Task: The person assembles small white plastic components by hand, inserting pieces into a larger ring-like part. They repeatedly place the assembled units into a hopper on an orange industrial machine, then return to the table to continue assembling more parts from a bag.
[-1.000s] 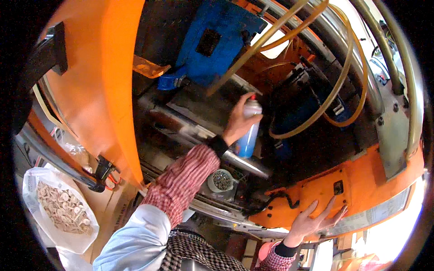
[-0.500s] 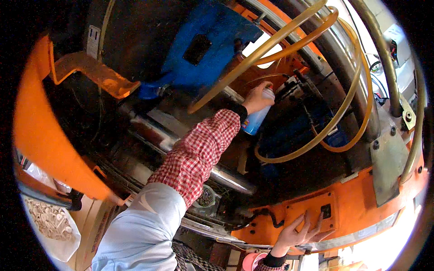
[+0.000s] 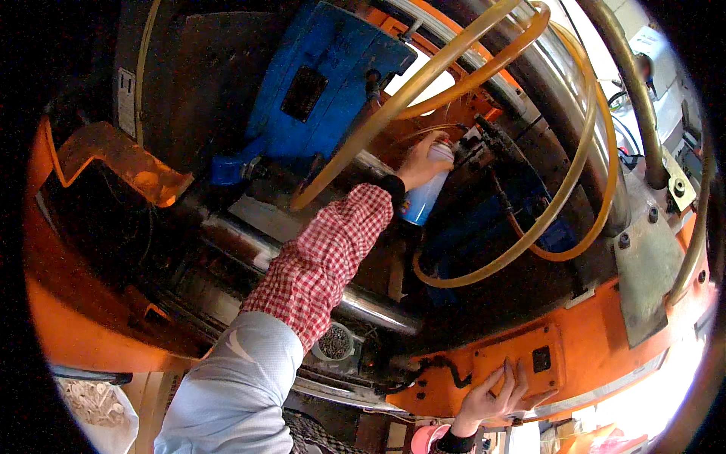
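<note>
My left hand [image 3: 416, 163], in a red-checked sleeve, reaches inside the machine. Its fingers wrap round a blue-and-white spray can [image 3: 422, 203], tilted with its top toward a dark metal fitting [image 3: 473, 144]. Whether spray is coming out I cannot make out. At the lower right, my right hand [image 3: 488, 399] is open, fingers extended in front of an orange panel [image 3: 522, 356] on the machine's edge. Nothing shows in it, and I cannot tell whether the fingertips touch the panel.
Yellowish hoses [image 3: 560, 204] loop beside the can. A blue block [image 3: 340, 83] stands at the back. A shiny bar [image 3: 382, 310] runs under my left forearm, near a cup of dark granules [image 3: 334, 342]. A white bag [image 3: 121, 435] holds pale pieces at lower left.
The view has shifted, so the blue block and orange guard appear farther left. My left hand keeps its grip on the spray can, and my right hand stays by the panel.
</note>
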The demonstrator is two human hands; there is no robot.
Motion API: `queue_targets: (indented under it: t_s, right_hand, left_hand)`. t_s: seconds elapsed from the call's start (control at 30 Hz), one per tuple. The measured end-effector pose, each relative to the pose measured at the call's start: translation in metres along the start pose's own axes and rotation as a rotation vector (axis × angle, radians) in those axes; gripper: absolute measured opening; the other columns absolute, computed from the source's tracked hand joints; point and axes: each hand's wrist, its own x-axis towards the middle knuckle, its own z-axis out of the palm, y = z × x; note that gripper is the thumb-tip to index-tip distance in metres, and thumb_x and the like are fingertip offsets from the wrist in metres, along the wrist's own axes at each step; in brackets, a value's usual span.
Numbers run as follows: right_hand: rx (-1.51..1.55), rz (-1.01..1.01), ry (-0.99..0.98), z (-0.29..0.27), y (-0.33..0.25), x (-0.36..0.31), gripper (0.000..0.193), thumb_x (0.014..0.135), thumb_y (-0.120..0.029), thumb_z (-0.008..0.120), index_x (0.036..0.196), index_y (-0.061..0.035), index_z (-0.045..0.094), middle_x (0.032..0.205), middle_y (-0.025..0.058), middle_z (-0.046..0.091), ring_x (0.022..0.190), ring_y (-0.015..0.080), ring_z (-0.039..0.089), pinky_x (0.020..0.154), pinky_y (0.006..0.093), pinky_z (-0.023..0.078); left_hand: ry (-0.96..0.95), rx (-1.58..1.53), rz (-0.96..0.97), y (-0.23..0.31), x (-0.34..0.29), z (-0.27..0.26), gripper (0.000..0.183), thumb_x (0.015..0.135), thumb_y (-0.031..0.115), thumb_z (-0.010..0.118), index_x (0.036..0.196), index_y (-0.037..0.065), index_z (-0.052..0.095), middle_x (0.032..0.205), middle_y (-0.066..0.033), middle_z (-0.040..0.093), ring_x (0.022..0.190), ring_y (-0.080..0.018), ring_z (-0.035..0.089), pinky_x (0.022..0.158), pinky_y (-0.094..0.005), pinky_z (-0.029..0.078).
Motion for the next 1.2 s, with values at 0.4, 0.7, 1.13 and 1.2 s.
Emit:
queue_targets:
  t_s: [0.4, 0.7, 1.13, 1.2]
  right_hand:
    - [-0.016, 0.019, 0.009, -0.001, 0.001, -0.004, 0.015, 0.087, -0.007, 0.056, 0.088, 0.0025, 0.067, 0.095, 0.0147, 0.062, 0.086, 0.0277, 0.061, 0.07, 0.0358, 0.051]
    - [0.026, 0.057, 0.016, 0.002, 0.004, -0.007, 0.015, 0.087, -0.008, 0.056, 0.087, 0.0032, 0.067, 0.092, 0.0134, 0.063, 0.084, 0.0255, 0.061, 0.069, 0.0341, 0.051]
    - [0.022, 0.053, 0.034, 0.003, 0.0, -0.005, 0.014, 0.086, -0.005, 0.056, 0.089, 0.004, 0.066, 0.091, 0.0135, 0.062, 0.082, 0.0254, 0.06, 0.07, 0.0348, 0.05]
    - [0.016, 0.06, 0.022, 0.0, 0.002, -0.007, 0.013, 0.086, -0.004, 0.056, 0.089, 0.004, 0.066, 0.091, 0.0135, 0.062, 0.082, 0.0254, 0.06, 0.071, 0.0348, 0.05]
  left_hand:
    - [-0.104, -0.11, -0.032, 0.016, 0.004, -0.001, 0.057, 0.066, 0.018, 0.071, 0.118, 0.011, 0.049, 0.107, -0.0137, 0.058, 0.103, -0.0263, 0.054, 0.09, -0.0337, 0.041]
    - [-0.135, 0.129, -0.247, 0.027, -0.042, -0.029, 0.055, 0.065, 0.019, 0.073, 0.114, 0.01, 0.051, 0.101, -0.0124, 0.06, 0.097, -0.0257, 0.057, 0.087, -0.0341, 0.043]
    - [-0.181, 0.205, -0.287, 0.008, -0.052, -0.052, 0.061, 0.064, 0.025, 0.071, 0.119, 0.008, 0.049, 0.109, -0.0175, 0.058, 0.103, -0.0298, 0.054, 0.089, -0.0348, 0.042]
    - [-0.225, 0.252, -0.324, 0.007, -0.065, -0.047, 0.061, 0.064, 0.025, 0.071, 0.119, 0.009, 0.049, 0.109, -0.0182, 0.058, 0.104, -0.0303, 0.053, 0.089, -0.035, 0.041]
